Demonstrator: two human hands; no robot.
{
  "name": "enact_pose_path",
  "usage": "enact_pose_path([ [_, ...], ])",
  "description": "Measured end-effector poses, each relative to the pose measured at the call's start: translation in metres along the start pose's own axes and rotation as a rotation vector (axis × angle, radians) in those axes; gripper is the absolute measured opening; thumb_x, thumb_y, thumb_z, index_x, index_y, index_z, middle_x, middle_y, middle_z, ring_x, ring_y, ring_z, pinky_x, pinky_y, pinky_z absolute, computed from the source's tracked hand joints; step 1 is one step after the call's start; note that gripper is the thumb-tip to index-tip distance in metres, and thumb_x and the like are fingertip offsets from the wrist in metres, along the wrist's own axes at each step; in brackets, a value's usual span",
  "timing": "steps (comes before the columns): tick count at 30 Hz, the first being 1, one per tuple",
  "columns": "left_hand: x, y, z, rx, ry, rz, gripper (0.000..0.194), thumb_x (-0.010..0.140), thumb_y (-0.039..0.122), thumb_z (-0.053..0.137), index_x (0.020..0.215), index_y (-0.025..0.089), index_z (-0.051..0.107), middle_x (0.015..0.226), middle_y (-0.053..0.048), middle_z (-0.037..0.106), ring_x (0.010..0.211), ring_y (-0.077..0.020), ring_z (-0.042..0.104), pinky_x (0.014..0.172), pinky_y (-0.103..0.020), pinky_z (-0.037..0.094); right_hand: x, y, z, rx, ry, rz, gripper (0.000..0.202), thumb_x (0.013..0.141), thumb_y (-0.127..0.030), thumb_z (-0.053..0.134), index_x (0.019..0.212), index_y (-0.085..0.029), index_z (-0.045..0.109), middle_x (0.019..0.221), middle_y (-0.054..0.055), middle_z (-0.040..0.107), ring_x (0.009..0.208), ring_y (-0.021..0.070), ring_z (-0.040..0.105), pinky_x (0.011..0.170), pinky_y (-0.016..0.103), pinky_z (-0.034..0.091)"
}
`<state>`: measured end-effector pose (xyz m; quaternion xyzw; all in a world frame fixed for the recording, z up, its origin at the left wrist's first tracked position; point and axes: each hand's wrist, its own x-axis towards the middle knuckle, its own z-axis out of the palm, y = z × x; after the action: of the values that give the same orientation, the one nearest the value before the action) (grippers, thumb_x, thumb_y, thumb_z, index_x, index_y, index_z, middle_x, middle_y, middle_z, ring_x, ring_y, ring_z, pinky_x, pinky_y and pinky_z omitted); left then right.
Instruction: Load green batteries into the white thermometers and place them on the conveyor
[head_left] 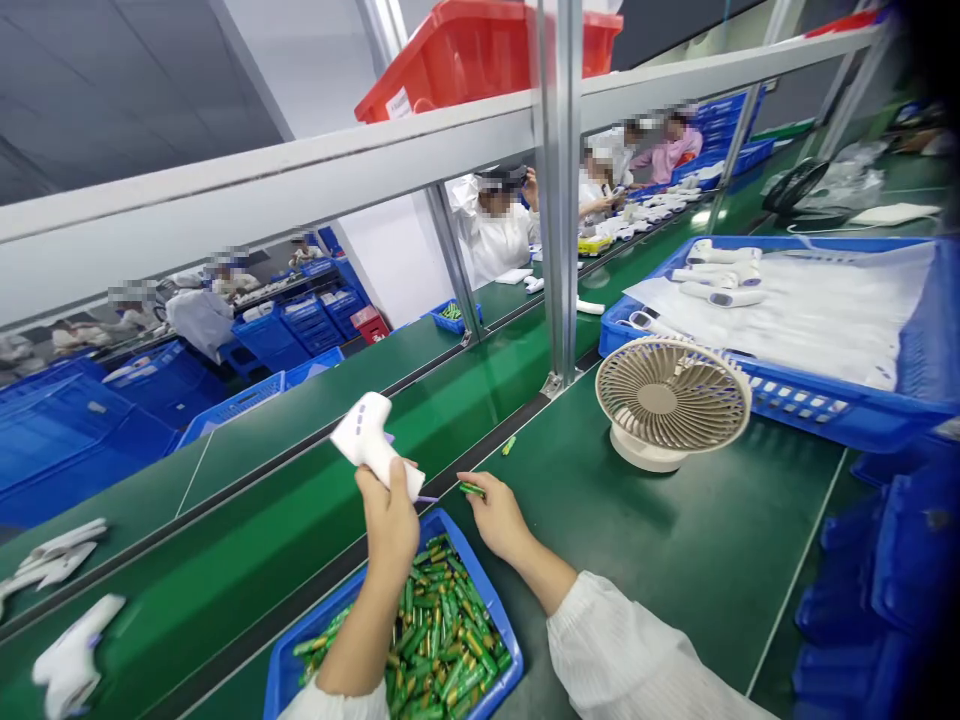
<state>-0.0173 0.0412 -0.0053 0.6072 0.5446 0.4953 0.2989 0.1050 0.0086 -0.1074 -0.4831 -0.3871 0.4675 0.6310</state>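
Observation:
A white infrared thermometer (366,432), shaped like a pistol, is gripped by its handle in my left hand (391,530). It is tilted, its head up and to the left, above the edge of the green conveyor. Close to the handle's lower end, my right hand (496,512) pinches a green battery (472,489) between thumb and fingers. Below both hands stands a blue bin (504,622) full of loose green and gold batteries (442,625). One more battery (509,445) lies on the table just beyond my right hand.
A beige fan (664,400) stands right of my hands. Behind it, a blue crate (795,400) holds several thermometers on white sheeting. Another thermometer (75,650) lies on the conveyor (247,545) at left. A metal post (559,250) rises ahead; a person (499,240) sits across the line.

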Motion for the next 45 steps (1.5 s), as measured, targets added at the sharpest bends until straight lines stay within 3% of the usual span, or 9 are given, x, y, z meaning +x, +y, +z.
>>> enact_pose_path([
  [7,-0.013,-0.015,-0.038,-0.402,0.21,-0.077,0.031,0.088,0.049,0.051,0.093,0.019,0.045,0.077,0.0,0.061,0.055,-0.0113,0.054,0.052,-0.023,0.043,-0.014,-0.014,-0.005,-0.354,-0.396,-0.173,0.047,0.08,-0.021,0.065,0.126,-0.028,0.061,0.136,0.003,0.057,0.129,0.0227,0.048,0.115,0.045,0.025],
  [11,-0.008,-0.023,-0.042,-0.531,0.269,-0.153,0.029,0.087,0.047,0.051,0.089,0.018,0.046,0.068,0.001,0.059,0.046,-0.0089,0.048,0.042,-0.02,0.033,-0.012,-0.022,-0.008,-0.45,-0.278,-0.171,0.035,0.088,-0.026,0.053,0.121,-0.02,0.063,0.118,0.009,0.067,0.107,0.0223,0.064,0.094,0.04,0.049],
  [15,0.0,-0.026,-0.048,-0.671,0.376,-0.21,0.026,0.084,0.044,0.053,0.087,0.019,0.044,0.063,0.003,0.058,0.042,-0.0079,0.046,0.041,-0.019,0.029,-0.03,-0.054,0.006,-0.549,-0.153,-0.245,0.024,0.092,-0.03,0.05,0.105,-0.019,0.067,0.104,0.008,0.07,0.097,0.0221,0.063,0.089,0.039,0.048],
  [19,0.001,-0.028,-0.049,-0.798,0.373,-0.344,0.03,0.08,0.045,0.056,0.089,0.017,0.049,0.06,0.003,0.056,0.039,-0.0067,0.042,0.04,-0.02,0.026,-0.061,-0.075,0.041,-1.091,-0.618,-0.45,0.014,0.087,-0.019,0.056,0.094,-0.022,0.067,0.085,0.006,0.07,0.083,0.0231,0.063,0.078,0.037,0.047],
  [23,0.0,-0.03,-0.049,-0.862,0.286,-0.434,0.038,0.077,0.046,0.058,0.098,0.014,0.056,0.06,0.003,0.056,0.038,-0.0067,0.04,0.039,-0.021,0.024,-0.075,-0.062,0.06,-1.456,-0.749,-0.46,0.021,0.077,0.0,0.052,0.084,-0.016,0.063,0.08,0.009,0.067,0.08,0.0246,0.063,0.073,0.036,0.046],
  [30,-0.007,-0.019,-0.047,-0.902,0.134,-0.408,0.031,0.079,0.046,0.058,0.084,0.016,0.052,0.06,0.002,0.057,0.038,-0.0071,0.038,0.039,-0.022,0.024,-0.065,-0.08,0.057,-0.633,-0.276,-0.251,0.016,0.09,-0.026,0.055,0.101,-0.021,0.065,0.089,0.006,0.068,0.078,0.0195,0.065,0.072,0.033,0.052],
  [34,-0.015,-0.011,-0.045,-0.857,0.044,-0.289,0.03,0.083,0.046,0.058,0.085,0.016,0.055,0.061,0.001,0.056,0.047,-0.009,0.043,0.047,-0.022,0.031,-0.058,-0.093,0.065,-0.241,-0.263,0.038,0.022,0.08,-0.036,0.069,0.093,-0.018,0.07,0.082,0.005,0.072,0.079,0.0208,0.069,0.076,0.036,0.056],
  [41,-0.021,-0.016,-0.039,-0.741,0.055,-0.155,0.031,0.085,0.046,0.059,0.098,0.018,0.057,0.071,0.001,0.054,0.06,-0.0119,0.048,0.057,-0.023,0.037,-0.048,-0.095,0.068,-0.127,-0.161,0.11,0.029,0.067,-0.037,0.081,0.081,-0.016,0.066,0.067,0.001,0.067,0.063,0.0147,0.065,0.065,0.03,0.056],
  [45,-0.019,-0.016,-0.035,-0.946,0.011,-0.337,0.032,0.082,0.045,0.063,0.094,0.016,0.056,0.067,0.001,0.052,0.057,-0.0103,0.048,0.054,-0.021,0.036,-0.046,-0.099,0.077,-0.159,-0.091,-0.078,0.031,0.064,-0.032,0.082,0.084,-0.018,0.064,0.069,0.0,0.066,0.064,0.0142,0.062,0.065,0.029,0.054],
])
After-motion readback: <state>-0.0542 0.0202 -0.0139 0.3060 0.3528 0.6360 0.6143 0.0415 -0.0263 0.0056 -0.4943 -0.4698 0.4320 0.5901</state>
